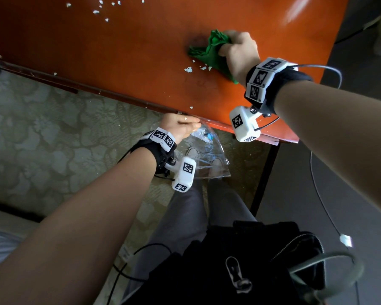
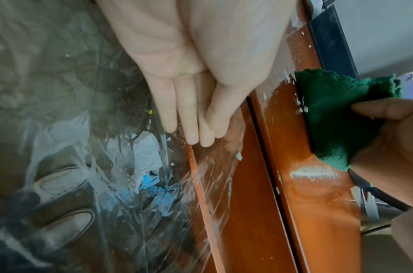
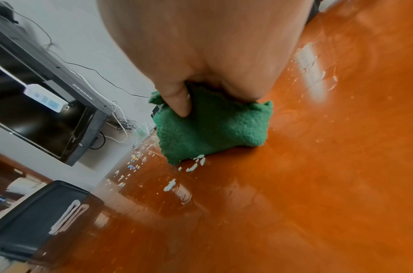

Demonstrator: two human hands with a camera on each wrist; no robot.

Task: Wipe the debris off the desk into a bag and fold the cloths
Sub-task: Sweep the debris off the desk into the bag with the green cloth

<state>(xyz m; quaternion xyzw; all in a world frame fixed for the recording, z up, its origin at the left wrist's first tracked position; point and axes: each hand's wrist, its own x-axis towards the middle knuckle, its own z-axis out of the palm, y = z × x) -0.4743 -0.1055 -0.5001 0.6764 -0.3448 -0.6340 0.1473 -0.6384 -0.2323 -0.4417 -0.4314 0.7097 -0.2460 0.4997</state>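
My right hand grips a bunched green cloth and presses it on the orange desk. White paper scraps lie just in front of the cloth, toward the near edge. More scraps are scattered at the far left. My left hand holds the rim of a clear plastic bag at the desk's near edge, below the cloth. In the left wrist view the fingers are straight with the thumb beside them, and the bag holds blue and white scraps. The right wrist view shows the cloth pushing scraps.
A black box sits on the desk's far end, with a dark screen and a power strip on the wall behind. A desk leg stands right of the bag. My legs and shoes are under it.
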